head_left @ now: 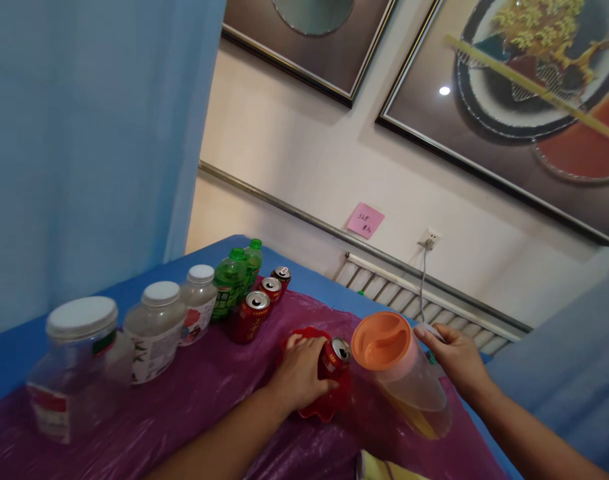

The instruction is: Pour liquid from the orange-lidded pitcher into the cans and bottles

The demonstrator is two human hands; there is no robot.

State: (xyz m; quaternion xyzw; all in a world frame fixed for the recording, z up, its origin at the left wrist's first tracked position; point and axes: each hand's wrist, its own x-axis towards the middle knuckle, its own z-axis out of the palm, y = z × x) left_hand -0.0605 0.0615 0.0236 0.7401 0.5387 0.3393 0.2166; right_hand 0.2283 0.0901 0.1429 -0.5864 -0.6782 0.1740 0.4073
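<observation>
My left hand [300,375] is closed around a red drink can [335,357], its thumb on the near side. The can's top shows an opened mouth. Beneath the can and hand lies a red dish with a wavy rim [325,408]. Just to the right stands a clear plastic pitcher [418,393] with an orange lid [381,340]; something yellow shows low in it. At the pitcher's right side, my right hand [454,357] has its fingers closed on a pale piece by the rim, which looks like the handle. The palm side of that hand is hidden.
Several clear jars with white lids [157,333], green bottles [230,283] and more red cans [254,317] line the left side. Purple plastic sheeting [209,407] covers the blue table [304,280]. Behind are a radiator [379,273] and a corded wall socket [429,238].
</observation>
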